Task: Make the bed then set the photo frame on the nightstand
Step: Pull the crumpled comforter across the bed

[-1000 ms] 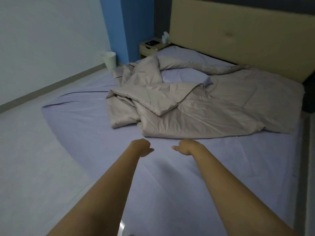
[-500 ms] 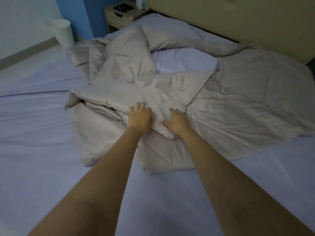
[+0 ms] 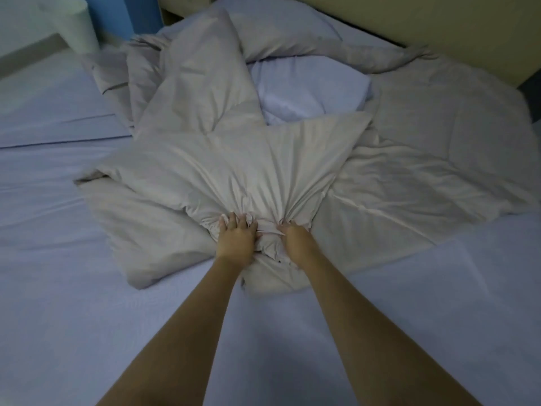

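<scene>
A crumpled beige duvet (image 3: 395, 171) lies heaped across the middle of the bed, over a lavender sheet (image 3: 73, 303). My left hand (image 3: 235, 240) and my right hand (image 3: 295, 240) sit side by side at a folded-over corner of the duvet near its front edge. Both have their fingers curled into the fabric, which bunches into radiating creases around them. A lavender pillow (image 3: 310, 89) shows through a gap in the duvet, and another pillow (image 3: 281, 22) lies behind it by the headboard. No photo frame is in view.
A tan padded headboard (image 3: 439, 27) runs along the back right. A white waste bin (image 3: 76, 27) stands on the floor at the back left beside a blue wall (image 3: 117, 16). A strip of the nightstand (image 3: 172, 16) shows at the top.
My hands went from hovering over the bare sheet to resting flat on the duvet, and now their fingers have closed and bunched the fabric. The view has moved closer to the bed.
</scene>
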Demonstrator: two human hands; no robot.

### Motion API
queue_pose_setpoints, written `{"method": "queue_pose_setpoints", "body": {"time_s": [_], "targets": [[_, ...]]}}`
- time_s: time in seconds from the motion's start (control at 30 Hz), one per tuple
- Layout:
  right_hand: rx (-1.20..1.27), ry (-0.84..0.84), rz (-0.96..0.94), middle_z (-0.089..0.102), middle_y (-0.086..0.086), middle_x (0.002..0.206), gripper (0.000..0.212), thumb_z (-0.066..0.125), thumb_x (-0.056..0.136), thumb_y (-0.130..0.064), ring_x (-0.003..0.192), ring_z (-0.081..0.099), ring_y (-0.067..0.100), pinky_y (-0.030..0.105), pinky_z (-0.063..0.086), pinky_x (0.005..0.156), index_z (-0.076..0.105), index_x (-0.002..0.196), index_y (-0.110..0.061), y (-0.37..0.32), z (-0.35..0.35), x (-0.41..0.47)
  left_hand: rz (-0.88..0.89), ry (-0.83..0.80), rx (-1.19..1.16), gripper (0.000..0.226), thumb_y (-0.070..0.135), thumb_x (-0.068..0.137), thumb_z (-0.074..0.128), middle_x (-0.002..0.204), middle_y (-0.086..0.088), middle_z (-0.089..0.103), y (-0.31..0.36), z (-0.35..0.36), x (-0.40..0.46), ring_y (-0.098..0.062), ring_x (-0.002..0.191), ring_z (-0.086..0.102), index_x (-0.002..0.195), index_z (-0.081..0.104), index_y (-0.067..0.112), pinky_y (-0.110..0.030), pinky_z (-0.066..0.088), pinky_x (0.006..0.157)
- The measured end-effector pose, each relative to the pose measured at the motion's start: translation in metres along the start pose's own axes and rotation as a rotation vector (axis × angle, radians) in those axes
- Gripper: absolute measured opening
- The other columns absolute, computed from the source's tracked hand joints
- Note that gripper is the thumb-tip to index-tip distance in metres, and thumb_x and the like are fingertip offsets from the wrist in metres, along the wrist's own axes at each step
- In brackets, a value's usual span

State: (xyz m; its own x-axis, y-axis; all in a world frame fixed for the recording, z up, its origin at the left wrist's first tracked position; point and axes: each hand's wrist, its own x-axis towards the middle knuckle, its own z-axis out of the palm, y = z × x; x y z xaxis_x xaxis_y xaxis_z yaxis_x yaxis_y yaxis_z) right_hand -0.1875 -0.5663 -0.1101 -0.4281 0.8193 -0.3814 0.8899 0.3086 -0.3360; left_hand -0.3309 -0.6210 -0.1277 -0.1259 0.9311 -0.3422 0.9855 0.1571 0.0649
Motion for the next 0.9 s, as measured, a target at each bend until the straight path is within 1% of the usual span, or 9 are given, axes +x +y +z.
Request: {"method": "queue_pose_setpoints", "body": {"time_s": [0.07, 0.2, 0.27, 0.3, 0.33, 0.43, 0.5, 0.7, 0.9], "targets": [[0.048, -0.014, 0.026, 0.052, 0.019, 0.136, 0.039, 0.040, 0.097, -0.006, 0.126, 0.051, 0.031, 0.036, 0.041, 0.104, 0.056, 0.133, -0.008, 0.010, -0.008, -0.030, 0.016, -0.005, 0.030, 0.050, 0.036, 0.105, 0.022, 0.161, -0.013, 0.020, 0.019, -0.010, -0.026, -0.038, 0.150, 0.009, 0.152, 0.027, 0.019, -0.056, 0.006, 0.120], [0.121, -0.036, 0.047, 0.051, 0.019, 0.136, 0.037, 0.038, 0.100, -0.010, 0.125, 0.052, 0.032, 0.038, 0.042, 0.105, 0.056, 0.132, -0.005, 0.035, -0.024, -0.101, 0.082, 0.032, -0.007, 0.050, 0.029, 0.105, 0.027, 0.162, -0.017, 0.013, 0.067, -0.021, -0.086, -0.034, 0.151, 0.008, 0.150, 0.031, 0.008, -0.049, 0.005, 0.122], [0.148, -0.031, 0.059, 0.051, 0.019, 0.135, 0.037, 0.037, 0.101, -0.014, 0.124, 0.052, 0.033, 0.039, 0.042, 0.105, 0.056, 0.132, -0.006, 0.053, -0.030, -0.143, 0.117, 0.042, -0.096, 0.052, 0.030, 0.102, 0.024, 0.152, -0.021, 0.037, 0.095, -0.023, -0.122, -0.037, 0.144, 0.032, 0.140, 0.048, 0.002, -0.045, 0.023, 0.119], [0.134, -0.035, 0.059, 0.052, 0.018, 0.134, 0.038, 0.036, 0.101, -0.015, 0.123, 0.053, 0.033, 0.039, 0.042, 0.104, 0.057, 0.132, -0.006, 0.063, -0.031, -0.165, 0.139, 0.009, -0.132, 0.058, 0.032, 0.099, 0.020, 0.140, -0.023, 0.052, 0.109, -0.024, -0.140, -0.038, 0.133, 0.048, 0.128, 0.059, 0.001, -0.044, 0.035, 0.113], [0.113, -0.040, 0.057, 0.052, 0.018, 0.133, 0.037, 0.036, 0.101, -0.014, 0.122, 0.054, 0.033, 0.038, 0.043, 0.103, 0.058, 0.131, -0.006, 0.074, -0.032, -0.188, 0.165, 0.025, -0.139, 0.061, 0.033, 0.097, 0.018, 0.131, -0.022, 0.060, 0.123, -0.020, -0.157, -0.038, 0.125, 0.055, 0.121, 0.064, 0.002, -0.041, 0.042, 0.109], [0.067, -0.061, 0.043, 0.057, 0.020, 0.128, 0.036, 0.037, 0.100, -0.012, 0.116, 0.057, 0.032, 0.036, 0.046, 0.098, 0.060, 0.126, -0.003, 0.110, -0.035, -0.256, 0.150, -0.005, -0.193, 0.044, 0.028, 0.105, 0.027, 0.140, -0.013, 0.052, 0.178, -0.016, -0.216, -0.028, 0.137, 0.043, 0.131, 0.054, 0.007, -0.033, 0.031, 0.115], [0.049, -0.073, 0.024, 0.058, 0.021, 0.127, 0.035, 0.038, 0.100, -0.012, 0.116, 0.058, 0.032, 0.035, 0.046, 0.097, 0.061, 0.124, -0.002, 0.133, -0.037, -0.303, 0.100, -0.028, -0.215, 0.040, 0.027, 0.105, 0.030, 0.143, -0.009, 0.050, 0.217, -0.012, -0.254, -0.023, 0.139, 0.040, 0.134, 0.052, 0.010, -0.032, 0.032, 0.114], [-0.023, -0.106, -0.010, 0.057, 0.021, 0.127, 0.035, 0.037, 0.099, -0.008, 0.115, 0.058, 0.034, 0.036, 0.046, 0.096, 0.060, 0.123, -0.001, 0.214, -0.044, -0.445, 0.038, -0.027, -0.172, 0.040, 0.032, 0.104, 0.032, 0.133, -0.007, 0.060, 0.340, 0.014, -0.367, -0.024, 0.125, 0.055, 0.130, 0.058, 0.015, -0.033, 0.045, 0.098], [-0.051, -0.126, -0.009, 0.056, 0.021, 0.127, 0.033, 0.037, 0.098, -0.006, 0.115, 0.057, 0.034, 0.035, 0.046, 0.095, 0.061, 0.120, 0.000, 0.284, -0.041, -0.559, 0.040, -0.066, -0.135, 0.038, 0.029, 0.105, 0.031, 0.124, -0.012, 0.064, 0.440, 0.033, -0.461, -0.031, 0.113, 0.062, 0.126, 0.058, 0.012, -0.038, 0.048, 0.092]]}}
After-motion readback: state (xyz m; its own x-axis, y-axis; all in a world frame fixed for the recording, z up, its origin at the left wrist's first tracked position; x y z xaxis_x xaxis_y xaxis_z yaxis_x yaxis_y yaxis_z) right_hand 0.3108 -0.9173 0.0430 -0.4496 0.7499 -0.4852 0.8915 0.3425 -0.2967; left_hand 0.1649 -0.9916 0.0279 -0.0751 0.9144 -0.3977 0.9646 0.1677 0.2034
